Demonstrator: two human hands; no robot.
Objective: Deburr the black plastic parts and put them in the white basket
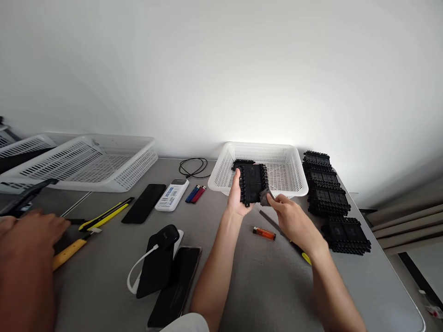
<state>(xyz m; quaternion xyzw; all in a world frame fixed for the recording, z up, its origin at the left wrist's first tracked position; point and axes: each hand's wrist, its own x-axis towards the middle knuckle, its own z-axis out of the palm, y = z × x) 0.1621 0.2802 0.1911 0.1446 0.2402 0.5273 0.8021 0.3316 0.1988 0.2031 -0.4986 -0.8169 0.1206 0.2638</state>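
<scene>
Pale sleeve (188, 323) and left forearm (218, 272) in foreground; black panel (254, 179) held up beyond

Far left: a co-worker's hand (38, 230), beside it a yellow-handled tool (69, 253) and a yellow cutter (107, 215). Long white tray (136, 168) behind, near the wall. Moving right: black phone (143, 204), white power bank (172, 195), then blue lighter (192, 193) and red lighter (199, 194) just beside each other; thin black cable (194, 175) looped behind. Nearer, a black slab (155, 271) laps over a dark phone (180, 286). Center: white basket (298, 177), with an orange lighter (264, 233) on the near side. A file (272, 222) slants beneath the right hand (289, 211). Far right: stacked ribbed panels (328, 196) along the table edge.

Grip: left hand (240, 198) closed on the panel's left and lower side, thumb up along the ribbed edge. Panel tilted, in front of the basket; whether it touches the rim, cannot tell. Right hand pinches a gray piece (266, 197) at the panel's lower right corner.

Hard to see: left fingers mostly behind the panel; file's middle covered by the right hand; dark ribbed part in the basket partly masked. Co-worker's hand blurred, its arm cut off by the frame.
</scene>
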